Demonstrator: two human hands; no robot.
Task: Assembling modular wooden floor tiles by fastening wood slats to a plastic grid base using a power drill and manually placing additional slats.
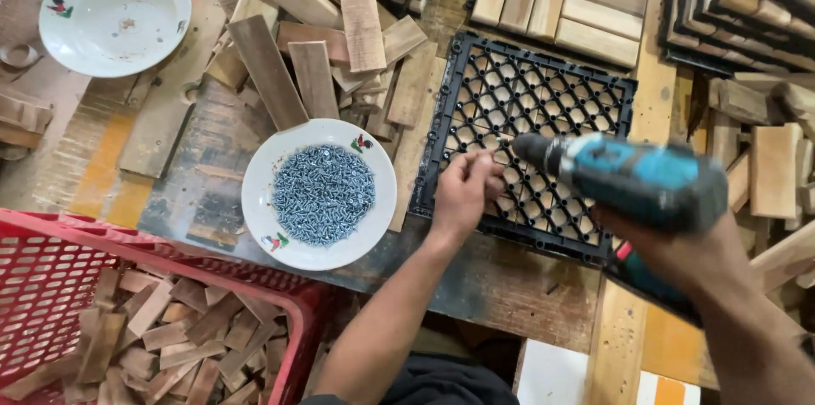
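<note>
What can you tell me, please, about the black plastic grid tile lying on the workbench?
The black plastic grid tile is a square lattice of diamond-shaped openings with small connector loops along its edges. It lies flat on the wooden workbench, grid side up, with pale wooden slats showing through the openings from beneath. The left hand rests on its near left part, fingers pinched at the tip of the blue cordless drill, which the right hand holds over it.

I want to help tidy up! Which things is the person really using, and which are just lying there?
Using: left hand, right hand, blue drill, black grid tile, bowl of screws.

Lying about: empty bowl, red crate, loose wood slats.
</note>
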